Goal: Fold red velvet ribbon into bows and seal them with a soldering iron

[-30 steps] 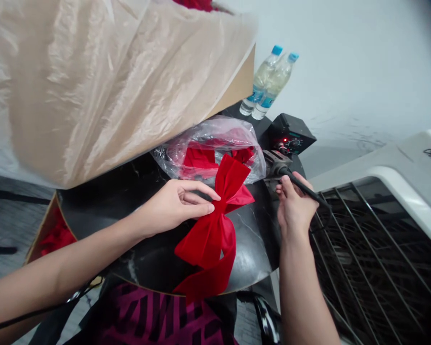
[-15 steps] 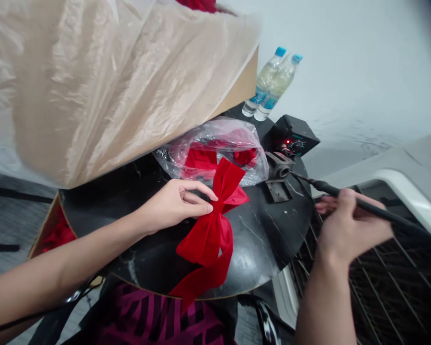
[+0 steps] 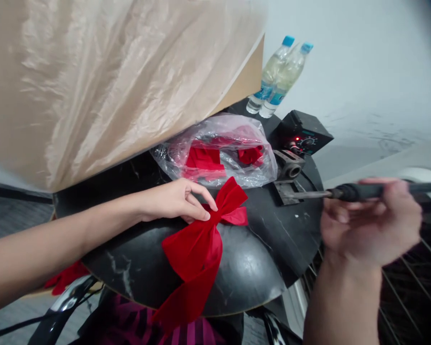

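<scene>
A red velvet ribbon bow is pinched at its middle by my left hand, fingers closed. Its loops spread to both sides, and one tail hangs over the table's front edge. My right hand grips the dark handle of a soldering iron. The iron's metal tip points left, just right of the bow and near the iron stand. Behind the bow lies a clear plastic bag with red ribbon pieces inside.
A black round marble-patterned table carries these things. A black control box with a red light and two water bottles stand at the back. A plastic-covered cardboard box takes up the left rear.
My right hand has brought the soldering iron out of its stand, and the tip now shows. The bow has tilted and shifted a little left and down in my left hand.
</scene>
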`<state>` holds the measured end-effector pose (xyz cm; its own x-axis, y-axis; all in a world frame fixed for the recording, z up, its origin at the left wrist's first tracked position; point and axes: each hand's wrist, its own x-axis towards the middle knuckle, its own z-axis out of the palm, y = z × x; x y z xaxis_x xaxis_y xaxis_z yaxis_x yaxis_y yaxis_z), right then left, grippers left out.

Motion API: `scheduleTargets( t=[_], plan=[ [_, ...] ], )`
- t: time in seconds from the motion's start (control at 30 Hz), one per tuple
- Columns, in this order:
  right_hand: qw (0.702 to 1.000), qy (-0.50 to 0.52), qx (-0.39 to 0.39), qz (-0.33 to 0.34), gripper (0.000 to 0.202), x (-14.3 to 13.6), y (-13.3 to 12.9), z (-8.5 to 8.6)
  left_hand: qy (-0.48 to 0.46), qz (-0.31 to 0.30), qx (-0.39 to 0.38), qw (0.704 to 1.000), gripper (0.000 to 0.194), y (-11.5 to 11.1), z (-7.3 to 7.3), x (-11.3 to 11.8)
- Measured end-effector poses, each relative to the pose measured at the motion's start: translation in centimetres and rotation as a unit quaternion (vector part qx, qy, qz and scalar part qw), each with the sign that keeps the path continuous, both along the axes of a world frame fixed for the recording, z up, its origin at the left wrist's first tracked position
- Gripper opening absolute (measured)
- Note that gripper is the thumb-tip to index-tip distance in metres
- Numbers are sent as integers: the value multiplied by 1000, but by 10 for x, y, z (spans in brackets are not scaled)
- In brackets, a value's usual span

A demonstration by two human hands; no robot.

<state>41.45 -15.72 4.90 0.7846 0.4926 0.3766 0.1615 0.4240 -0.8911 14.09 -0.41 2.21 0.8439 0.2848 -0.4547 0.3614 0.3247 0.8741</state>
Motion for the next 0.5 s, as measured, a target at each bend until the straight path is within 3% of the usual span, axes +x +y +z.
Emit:
scheduleTargets(
  t=[0.1,0.2,0.33,0.5],
  plan=[
    [989,-58,-56,122,17,-13,29,1,10,-14,0,1000,21,4,-6,-1],
    [969,-177,-27,169,12,-27,51,3,23,-29,-7,999,22,4,-13,-3],
    [960,-250,36,122,8,-46,60,-2,17,-49,-15,999,20,3,-20,-6],
    [956,-279,26,80,9,-55,52,-20,32,-59,2,998,19,3,-20,-5]
  ],
)
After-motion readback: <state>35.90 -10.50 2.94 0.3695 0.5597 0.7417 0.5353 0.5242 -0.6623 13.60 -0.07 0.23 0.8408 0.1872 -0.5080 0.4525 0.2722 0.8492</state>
